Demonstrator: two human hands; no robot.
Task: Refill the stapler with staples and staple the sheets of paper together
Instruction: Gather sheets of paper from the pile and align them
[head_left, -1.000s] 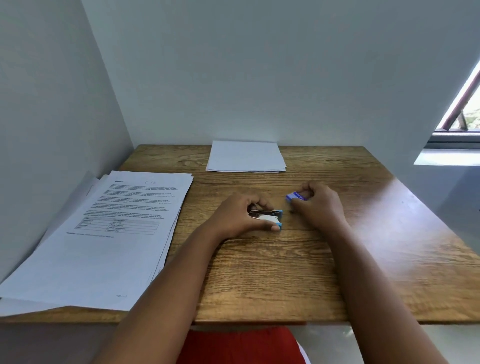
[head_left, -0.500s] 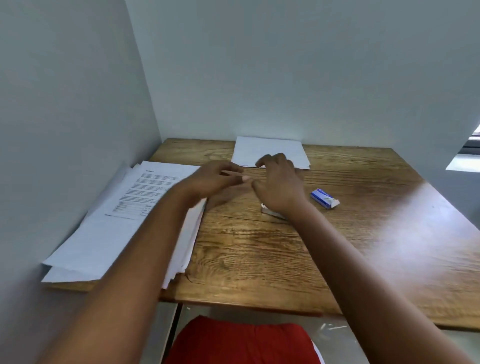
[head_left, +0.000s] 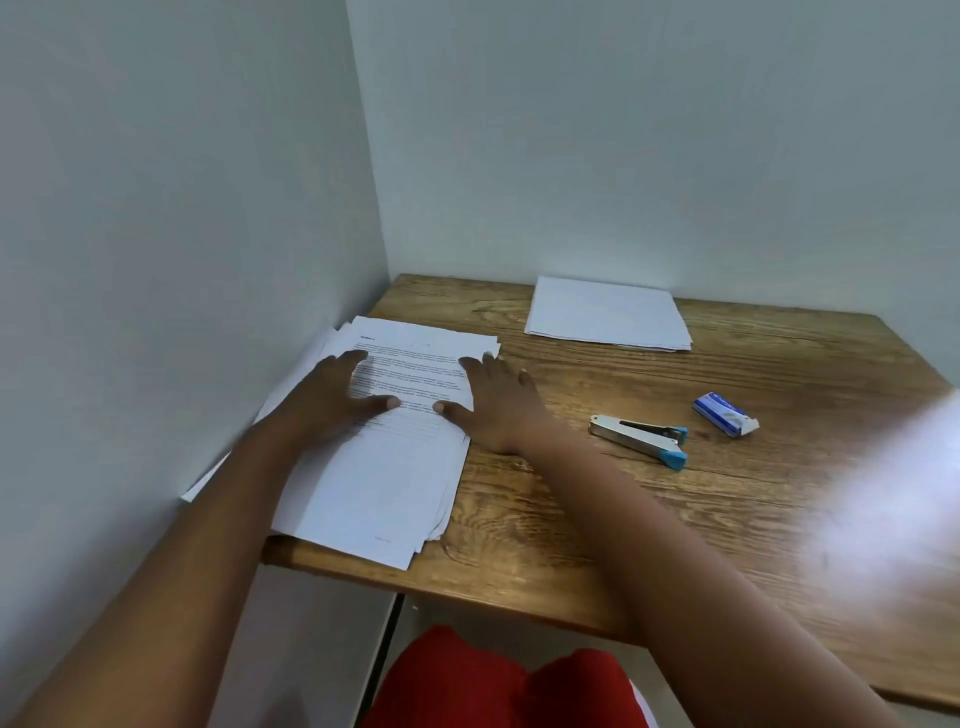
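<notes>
left hand: it lies flat on the printed paper pile, palm down. the fingers are spread wide and hold nothing. the thumb points toward the other hand.
right hand: it lies flat too, at the right edge of the same pile, partly on the paper and partly on the wood. its fingers are spread open and grip nothing.
printed paper pile: a loose pile of white sheets with small black writing on the top page. it sits on the left part of the tabletop, close to the side wall. the sheets are a bit fanned out at the edges, and one near corner pokes past the front edge.
stapler: silver with blue tips. it lies on its side on the wood, to the right of the right hand, not touching it. no hand holds it.
staple box: a small blue and white box, lying just right of the stapler, apart from it.
blank paper pile: plain white sheets, neat, far back by the wall.
tabletop: brown wood with lines in it, set in a corner of grey walls.
red cloth: seen below the front edge.
</notes>
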